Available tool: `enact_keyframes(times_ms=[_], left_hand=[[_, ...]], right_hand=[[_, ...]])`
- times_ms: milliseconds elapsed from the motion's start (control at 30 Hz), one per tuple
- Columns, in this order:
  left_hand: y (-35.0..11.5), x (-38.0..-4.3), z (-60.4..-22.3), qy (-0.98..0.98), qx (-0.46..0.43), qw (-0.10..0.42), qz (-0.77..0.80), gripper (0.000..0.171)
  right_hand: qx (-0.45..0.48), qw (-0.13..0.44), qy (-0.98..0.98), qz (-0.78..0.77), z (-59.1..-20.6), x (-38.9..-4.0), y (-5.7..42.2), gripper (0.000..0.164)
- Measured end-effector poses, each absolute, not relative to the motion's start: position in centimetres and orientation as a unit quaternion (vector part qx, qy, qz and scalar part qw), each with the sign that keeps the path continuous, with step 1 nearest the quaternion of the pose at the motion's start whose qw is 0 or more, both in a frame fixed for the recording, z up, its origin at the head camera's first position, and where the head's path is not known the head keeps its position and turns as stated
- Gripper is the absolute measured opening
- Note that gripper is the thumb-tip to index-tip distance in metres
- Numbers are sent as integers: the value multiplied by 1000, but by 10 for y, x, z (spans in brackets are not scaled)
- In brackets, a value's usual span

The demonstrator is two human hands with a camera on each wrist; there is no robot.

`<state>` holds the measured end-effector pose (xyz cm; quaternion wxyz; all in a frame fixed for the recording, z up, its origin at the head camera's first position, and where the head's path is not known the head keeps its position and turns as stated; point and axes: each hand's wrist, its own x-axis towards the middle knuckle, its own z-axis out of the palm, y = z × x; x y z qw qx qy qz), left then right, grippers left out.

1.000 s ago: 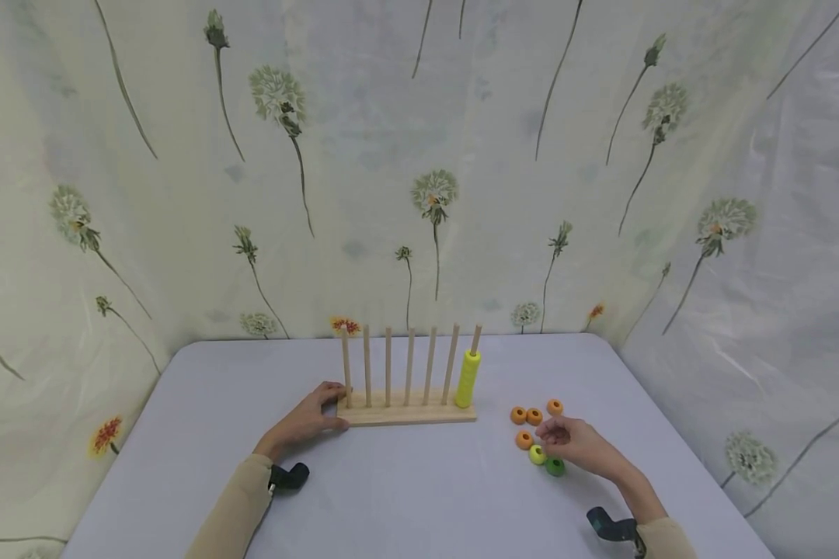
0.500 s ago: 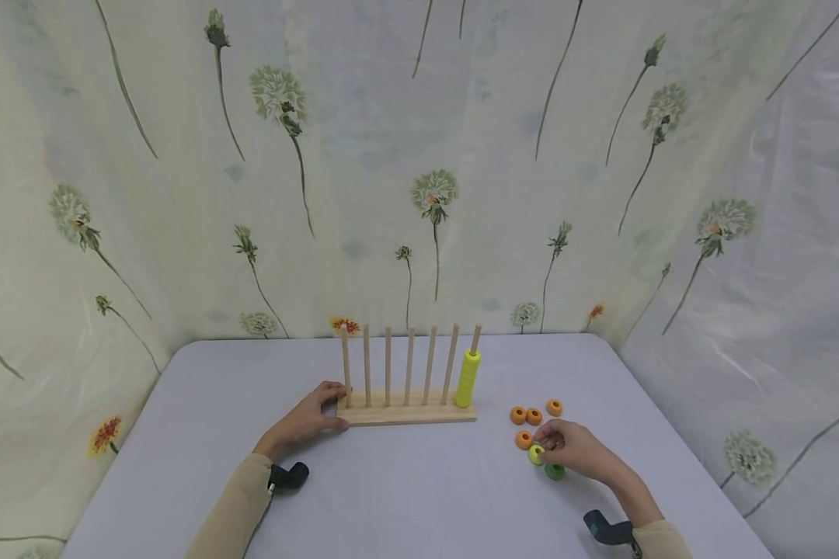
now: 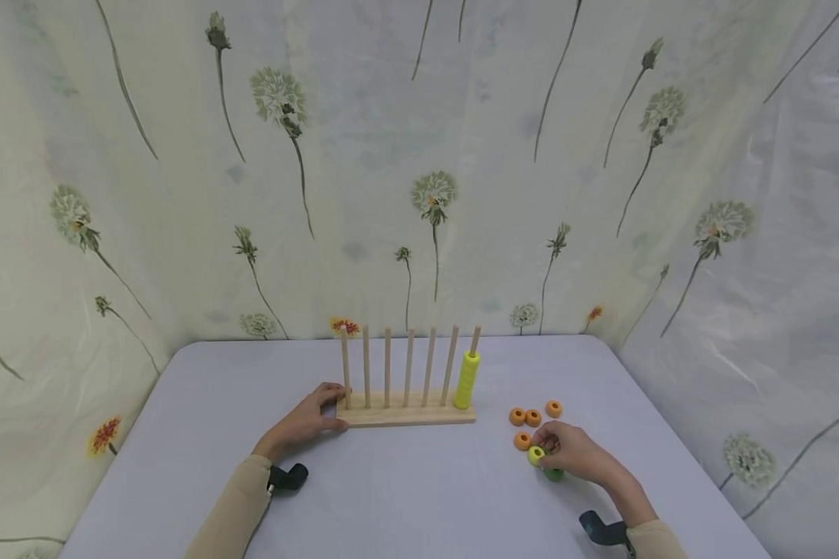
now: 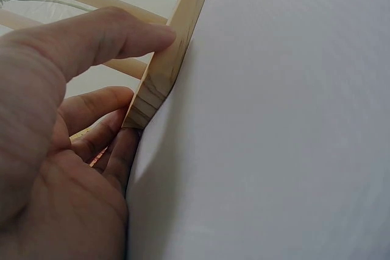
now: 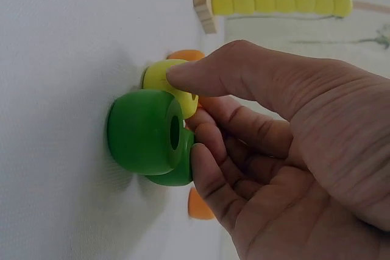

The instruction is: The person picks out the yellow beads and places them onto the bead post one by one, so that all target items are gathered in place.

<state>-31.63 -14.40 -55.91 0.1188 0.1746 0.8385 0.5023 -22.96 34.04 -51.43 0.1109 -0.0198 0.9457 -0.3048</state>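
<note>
A wooden peg rack (image 3: 405, 418) with a row of upright pegs stands mid-table, and yellow beads (image 3: 467, 380) are stacked on its rightmost peg. My left hand (image 3: 308, 419) grips the left end of its base, thumb on the front edge, fingers behind. To the right, my right hand (image 3: 579, 454) pinches a loose yellow bead (image 5: 159, 80) low over the table, thumb on its near side and fingertips behind. Next to that bead sits a green bead (image 5: 143, 132), hole visible; a second green bead (image 5: 173, 178) is partly hidden behind it.
Several orange beads (image 3: 517, 417) lie on the white table (image 3: 405, 497) between the rack and my right hand. A dandelion-print curtain (image 3: 363, 171) hangs behind the table and along its sides. Each wrist carries a black camera mount (image 3: 288, 477).
My right hand has shifted slightly left and down to the yellow bead, and its thumb and fingers have closed on it. The left hand and the rack have stayed in place.
</note>
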Motion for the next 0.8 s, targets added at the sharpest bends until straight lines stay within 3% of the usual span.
enact_keyframes(times_ms=[800], left_hand=[[-145, -318, -561, 845, 173, 115, 492, 73]], right_hand=[[-7, 96, 943, -319, -513, -227, 337, 29]])
